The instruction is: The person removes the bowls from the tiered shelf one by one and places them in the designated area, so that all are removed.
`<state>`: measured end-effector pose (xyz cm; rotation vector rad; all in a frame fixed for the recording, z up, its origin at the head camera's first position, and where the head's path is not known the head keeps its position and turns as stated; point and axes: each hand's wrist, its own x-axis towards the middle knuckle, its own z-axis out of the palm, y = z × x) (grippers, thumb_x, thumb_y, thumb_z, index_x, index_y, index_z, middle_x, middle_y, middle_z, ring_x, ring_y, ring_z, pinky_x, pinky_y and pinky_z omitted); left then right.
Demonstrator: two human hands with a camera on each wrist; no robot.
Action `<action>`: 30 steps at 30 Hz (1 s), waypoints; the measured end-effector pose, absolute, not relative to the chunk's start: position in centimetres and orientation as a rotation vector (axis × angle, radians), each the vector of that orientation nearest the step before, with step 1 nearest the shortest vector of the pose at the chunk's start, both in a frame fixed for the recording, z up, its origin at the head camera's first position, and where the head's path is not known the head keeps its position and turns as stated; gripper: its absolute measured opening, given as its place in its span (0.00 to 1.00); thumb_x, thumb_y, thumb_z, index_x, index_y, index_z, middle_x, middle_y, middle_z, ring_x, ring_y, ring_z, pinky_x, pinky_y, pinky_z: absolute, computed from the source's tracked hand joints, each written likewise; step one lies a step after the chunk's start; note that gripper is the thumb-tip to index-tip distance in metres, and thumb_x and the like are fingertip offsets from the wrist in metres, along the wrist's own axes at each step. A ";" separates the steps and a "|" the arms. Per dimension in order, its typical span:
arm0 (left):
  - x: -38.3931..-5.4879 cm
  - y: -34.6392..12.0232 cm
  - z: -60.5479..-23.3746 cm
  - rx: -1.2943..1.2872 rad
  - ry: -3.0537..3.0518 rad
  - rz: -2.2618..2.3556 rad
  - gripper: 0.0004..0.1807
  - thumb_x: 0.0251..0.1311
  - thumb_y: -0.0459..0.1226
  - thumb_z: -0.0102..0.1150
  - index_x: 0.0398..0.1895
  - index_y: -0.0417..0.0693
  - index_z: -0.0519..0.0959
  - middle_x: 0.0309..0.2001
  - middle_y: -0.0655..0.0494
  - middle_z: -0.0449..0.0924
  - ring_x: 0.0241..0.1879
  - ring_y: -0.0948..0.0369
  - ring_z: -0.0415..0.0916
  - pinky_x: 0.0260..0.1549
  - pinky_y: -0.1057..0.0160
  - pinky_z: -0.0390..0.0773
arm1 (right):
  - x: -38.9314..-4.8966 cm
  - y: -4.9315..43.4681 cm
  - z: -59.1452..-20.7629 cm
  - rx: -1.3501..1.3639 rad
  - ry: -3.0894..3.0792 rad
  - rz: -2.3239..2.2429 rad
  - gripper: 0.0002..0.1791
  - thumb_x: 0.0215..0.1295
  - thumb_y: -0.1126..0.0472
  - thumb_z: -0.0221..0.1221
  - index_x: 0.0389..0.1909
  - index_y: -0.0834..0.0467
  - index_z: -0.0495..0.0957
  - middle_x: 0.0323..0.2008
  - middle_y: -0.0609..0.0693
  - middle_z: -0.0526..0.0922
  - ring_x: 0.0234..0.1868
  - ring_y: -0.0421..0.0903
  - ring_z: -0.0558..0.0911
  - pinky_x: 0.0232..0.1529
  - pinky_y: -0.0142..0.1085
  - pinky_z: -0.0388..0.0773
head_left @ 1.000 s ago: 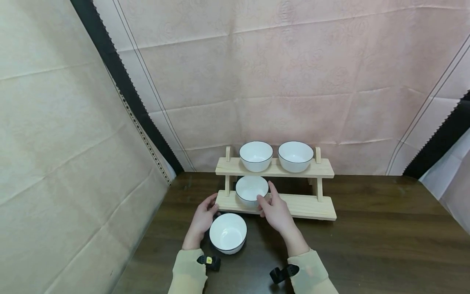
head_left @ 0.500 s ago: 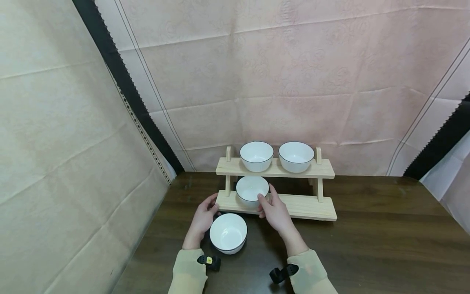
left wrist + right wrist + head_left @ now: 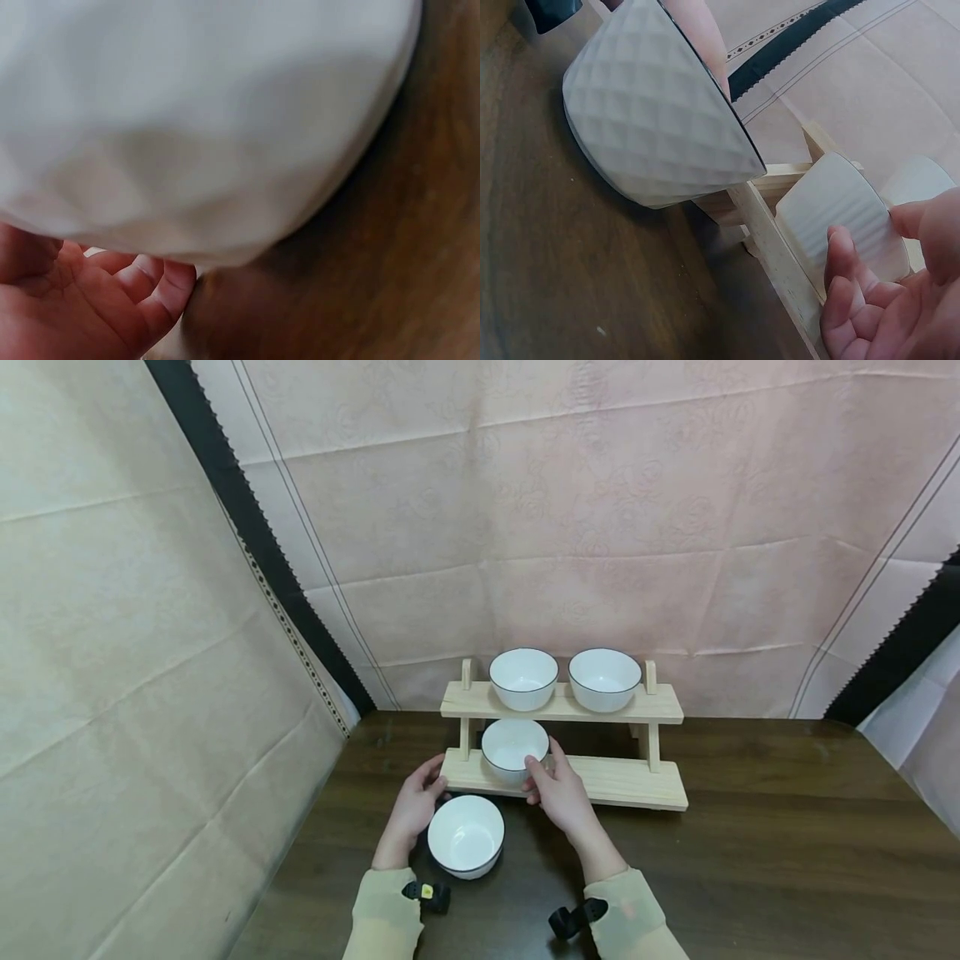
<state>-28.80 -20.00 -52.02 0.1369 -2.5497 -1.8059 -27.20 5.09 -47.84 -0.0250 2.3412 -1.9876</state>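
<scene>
A two-tier wooden shelf rack (image 3: 615, 781) stands on the table. On the left part of its lower board sits a white bowl (image 3: 513, 750) with a dark rim. My right hand (image 3: 564, 793) grips this bowl at its right front, thumb at the rim and forefinger along the side. At the lower board's left end, my left hand (image 3: 414, 803) holds the rack's edge between thumb and fingers. Another white bowl (image 3: 467, 835) stands on the table between my forearms, close to the left hand. Its faceted wall (image 3: 187, 135) hides part of that hand in the left wrist view.
Two more white bowls, a left one (image 3: 523, 681) and a right one (image 3: 604, 681), sit side by side on the upper board (image 3: 468, 697). A pale cloth wall (image 3: 600, 527) rises behind the dark wooden table (image 3: 787, 835), with another cloth (image 3: 150, 735) at left.
Almost nothing differs. My right hand shifts very slightly, and its wrist moves a touch to the left; the bowls, rack and left hand stay in place.
</scene>
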 end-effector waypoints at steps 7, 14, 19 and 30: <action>-28.7 -19.8 -52.0 0.143 -2.546 -1.813 0.22 0.69 0.40 0.45 0.66 0.58 0.64 0.56 0.56 0.73 0.48 0.58 0.75 0.46 0.58 0.77 | -27.1 5.0 -47.8 0.000 2.322 -1.981 0.39 0.68 0.44 0.50 0.73 0.46 0.43 0.30 0.55 0.83 0.26 0.48 0.80 0.30 0.38 0.77; -28.8 -19.9 -52.1 0.150 -2.537 -1.813 0.22 0.69 0.41 0.45 0.66 0.59 0.65 0.56 0.57 0.73 0.47 0.58 0.75 0.46 0.57 0.76 | -27.1 5.0 -47.7 0.011 2.303 -1.986 0.38 0.68 0.44 0.49 0.73 0.45 0.43 0.30 0.55 0.83 0.27 0.48 0.81 0.30 0.37 0.76; -28.9 -19.9 -52.1 0.140 -2.539 -1.817 0.22 0.69 0.41 0.45 0.66 0.58 0.65 0.55 0.56 0.73 0.48 0.58 0.74 0.46 0.57 0.77 | -27.2 5.2 -47.6 0.021 2.293 -1.985 0.38 0.69 0.46 0.48 0.73 0.47 0.42 0.30 0.56 0.83 0.27 0.48 0.81 0.30 0.37 0.76; -28.7 -20.0 -52.0 0.115 -2.548 -1.802 0.22 0.70 0.41 0.45 0.67 0.57 0.64 0.56 0.55 0.73 0.47 0.57 0.74 0.46 0.57 0.77 | -27.3 5.5 -47.4 0.043 2.270 -1.997 0.32 0.69 0.49 0.48 0.71 0.45 0.50 0.31 0.57 0.83 0.27 0.49 0.82 0.31 0.38 0.76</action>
